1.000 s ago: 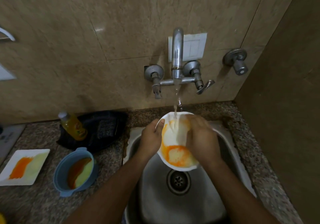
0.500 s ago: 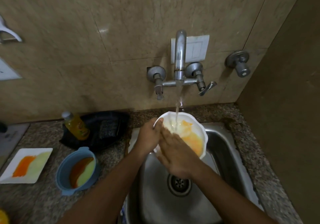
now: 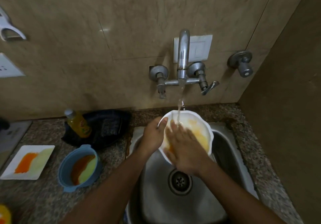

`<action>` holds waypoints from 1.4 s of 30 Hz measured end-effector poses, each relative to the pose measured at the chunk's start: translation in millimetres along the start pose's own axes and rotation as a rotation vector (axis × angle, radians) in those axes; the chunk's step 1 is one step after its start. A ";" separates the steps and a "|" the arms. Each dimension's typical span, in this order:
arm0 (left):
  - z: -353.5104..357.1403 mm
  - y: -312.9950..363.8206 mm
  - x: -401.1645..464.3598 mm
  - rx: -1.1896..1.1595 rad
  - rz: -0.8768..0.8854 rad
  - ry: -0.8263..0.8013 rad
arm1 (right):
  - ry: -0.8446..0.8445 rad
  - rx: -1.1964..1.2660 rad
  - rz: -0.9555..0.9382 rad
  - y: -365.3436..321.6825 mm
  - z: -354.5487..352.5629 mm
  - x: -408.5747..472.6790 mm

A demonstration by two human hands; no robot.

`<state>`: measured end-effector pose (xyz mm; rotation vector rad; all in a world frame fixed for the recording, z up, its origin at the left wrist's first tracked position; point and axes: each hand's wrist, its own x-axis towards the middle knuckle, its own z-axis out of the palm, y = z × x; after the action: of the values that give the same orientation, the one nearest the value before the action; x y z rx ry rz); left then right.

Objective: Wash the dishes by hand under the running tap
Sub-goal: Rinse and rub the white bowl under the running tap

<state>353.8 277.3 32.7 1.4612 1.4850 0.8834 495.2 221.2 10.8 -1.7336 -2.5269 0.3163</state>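
A white plate (image 3: 202,130) smeared with yellow-orange sauce is tilted over the steel sink (image 3: 225,147), under the stream from the wall tap (image 3: 183,57). My left hand (image 3: 153,135) grips the plate's left rim, thumb over the edge. My right hand (image 3: 185,147) lies flat on the plate's face with straight fingers, in the water. A blue bowl (image 3: 79,167) and a white square plate (image 3: 28,161), both streaked orange and pale green, wait on the counter at left.
A yellow soap bottle (image 3: 78,124) leans on a black tray (image 3: 107,128) holding a dark scrub pad behind the bowl. The granite counter (image 3: 246,137) wraps the sink. A spare valve (image 3: 242,65) sticks out of the wall on the right. The drain (image 3: 179,181) is uncovered.
My right hand has slid from the plate's right side to its left and centre. Much of the orange sauce has thinned to pale yellow. The plate has shifted a little to the right.
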 end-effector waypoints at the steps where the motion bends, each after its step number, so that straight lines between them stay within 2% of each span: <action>1: 0.4 0.7 0.0 0.006 -0.003 -0.001 | -0.017 0.022 -0.047 -6.7 2.5 -3.4; 3: -1.6 0.8 -0.3 0.061 0.009 -0.014 | 0.018 0.036 -0.060 5.9 0.0 -5.7; 6: -5.7 6.5 0.0 0.239 0.090 -0.007 | 0.060 -0.033 0.078 31.3 -6.8 -8.0; 8: -7.3 9.1 1.0 0.318 0.144 0.012 | 0.020 0.058 0.010 21.8 -2.0 -13.0; 10: -11.3 8.1 -0.5 0.358 0.186 0.015 | 0.011 0.123 -0.046 14.4 1.4 -19.4; 14: -15.0 7.9 -6.9 0.399 0.255 0.033 | 0.093 0.105 0.093 35.2 -5.2 -16.5; 18: -15.8 10.5 -9.9 0.444 0.333 0.114 | 0.043 0.137 0.015 23.4 -0.4 -14.9; 24: -16.8 16.4 -13.2 0.555 0.426 0.159 | 0.159 0.232 0.027 39.5 -1.7 -12.3; 27: -13.5 18.7 -13.4 0.543 0.442 0.182 | 0.227 0.186 0.042 30.3 8.2 -12.6; 30: -5.0 20.3 -9.7 0.421 0.381 0.211 | 0.240 0.182 0.109 6.4 14.8 -6.9; 33: -3.4 18.4 -6.7 0.260 0.238 0.247 | 0.152 0.096 -0.131 -10.5 26.2 -15.3; 34: -5.1 15.7 -5.8 0.239 0.213 0.241 | 0.156 0.079 -0.149 -1.5 25.2 -18.6; 35: -6.5 13.0 -5.2 0.240 0.192 0.218 | 0.178 0.070 -0.103 11.4 23.6 -19.0; 38: -2.2 10.3 0.9 0.281 0.075 0.136 | 0.160 0.087 0.186 32.1 8.2 -1.4; 42: 5.2 5.4 4.0 0.181 -0.061 0.067 | 0.042 0.187 -0.022 -7.3 2.4 7.2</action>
<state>360.9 281.3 35.3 1.5201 1.6869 0.7843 485.5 225.1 9.4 -1.6258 -2.3986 0.4912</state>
